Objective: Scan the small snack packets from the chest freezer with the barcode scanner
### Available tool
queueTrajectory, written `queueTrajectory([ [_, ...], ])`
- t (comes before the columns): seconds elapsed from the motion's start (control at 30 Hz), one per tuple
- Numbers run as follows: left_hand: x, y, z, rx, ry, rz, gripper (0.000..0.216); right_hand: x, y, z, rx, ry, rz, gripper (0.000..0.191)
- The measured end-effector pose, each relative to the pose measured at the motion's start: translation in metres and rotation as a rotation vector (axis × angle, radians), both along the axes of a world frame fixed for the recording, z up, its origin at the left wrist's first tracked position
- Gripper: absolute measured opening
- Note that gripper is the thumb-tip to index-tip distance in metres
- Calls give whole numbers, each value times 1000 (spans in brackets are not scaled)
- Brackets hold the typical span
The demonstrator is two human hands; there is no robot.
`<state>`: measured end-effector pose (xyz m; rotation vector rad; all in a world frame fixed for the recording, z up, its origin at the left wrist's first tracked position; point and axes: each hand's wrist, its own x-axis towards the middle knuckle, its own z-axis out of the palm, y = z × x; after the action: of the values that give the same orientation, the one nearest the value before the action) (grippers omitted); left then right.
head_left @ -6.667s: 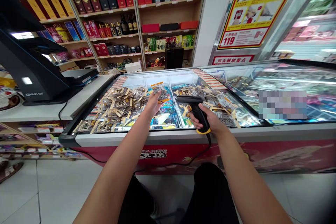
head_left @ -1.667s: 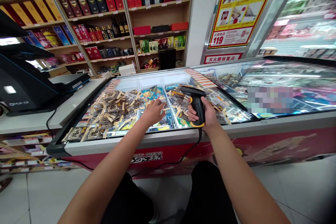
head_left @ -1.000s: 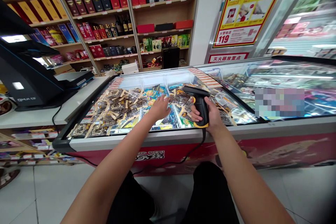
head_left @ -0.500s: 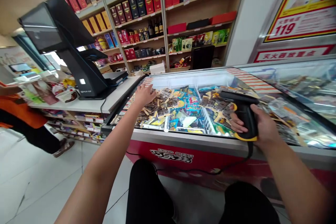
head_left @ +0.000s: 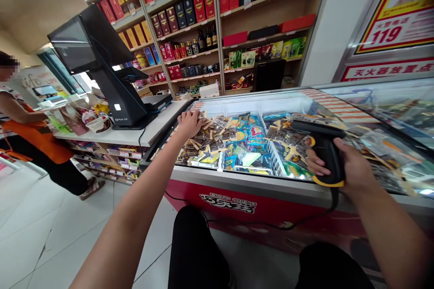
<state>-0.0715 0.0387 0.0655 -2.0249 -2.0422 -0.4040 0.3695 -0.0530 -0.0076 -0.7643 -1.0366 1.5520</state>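
My right hand (head_left: 356, 169) is wrapped round the handle of a black and yellow barcode scanner (head_left: 328, 151), held above the right part of a chest freezer. A dark cable hangs from its base. My left hand (head_left: 190, 125) is at the far left end of the freezer, fingers spread and slightly bent, palm down. It seems to rest on the glass top (head_left: 237, 104), though contact is hard to make out. Below the glass lie many wrapped ice creams (head_left: 217, 131) and blue packets (head_left: 256, 135), parted by white wire baskets (head_left: 276, 158).
A black checkout terminal (head_left: 118, 76) stands on the white counter (head_left: 152, 126) at left. Beyond it is a person in an orange apron (head_left: 47, 135). Shelves of boxed bottles (head_left: 185, 13) line the back. The scanner cable (head_left: 264, 223) loops across the red freezer front (head_left: 281, 210).
The view has swung a little left, so the scene sits further right and more of the person in orange shows. My left hand's fingers look more bent. The scanner stays in my right hand.
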Motion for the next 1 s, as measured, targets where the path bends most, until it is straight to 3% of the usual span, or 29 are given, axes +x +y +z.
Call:
queueTrajectory([
  [0.1,9,-1,4,168,-236,-101,54,0,-1,0,8,20,23,45],
  [0.2,40,-8,4,182,-807,-404,64,0,-1,-1,12,39,66,45],
  [0.27,71,-17,0,30,-1289,-574,77,0,-1,-2,15,43,104,46],
  [0.33,104,-27,-8,-211,-1670,-642,83,1,-2,-5,23,47,140,47],
  [0.47,151,-33,-34,-496,-2026,-591,79,3,-4,-9,59,24,214,52],
  [0.57,164,-20,-55,-551,-2131,-503,78,3,-6,-12,54,-39,255,54],
  [0.7,168,-6,-75,-611,-2052,-491,69,3,-4,-14,4,-121,306,52],
  [0.83,171,-10,-81,-637,-1873,-639,70,0,-3,-10,69,-57,268,51],
  [1.0,174,-15,-84,-617,-1732,-669,75,-2,-7,-5,113,-15,262,48],
])
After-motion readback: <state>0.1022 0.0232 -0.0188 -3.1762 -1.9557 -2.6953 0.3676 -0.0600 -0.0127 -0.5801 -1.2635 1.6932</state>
